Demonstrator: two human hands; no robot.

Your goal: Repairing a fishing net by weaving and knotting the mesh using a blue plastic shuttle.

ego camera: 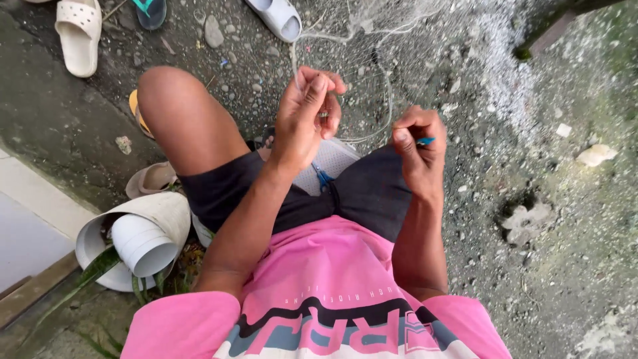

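Two hands worked above the lap. Left hand [307,110] was pinched shut on fine fishing net [372,80] strands; blue scissors [323,177] lay on the shorts below. Right hand [419,143], fisted, gripped a blue netting needle [425,141]. Net trailed far onto gravel.

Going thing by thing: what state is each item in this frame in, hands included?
Left hand: raised, fingers pinched on net strands.
Right hand: closed on a small blue tool.
Net: spread over the ground, strands pulled up to the hands.
Scissors: lying on the lap, unheld.
Pots: tipped on their sides, nested.
Sandals: lying loose on the ground.
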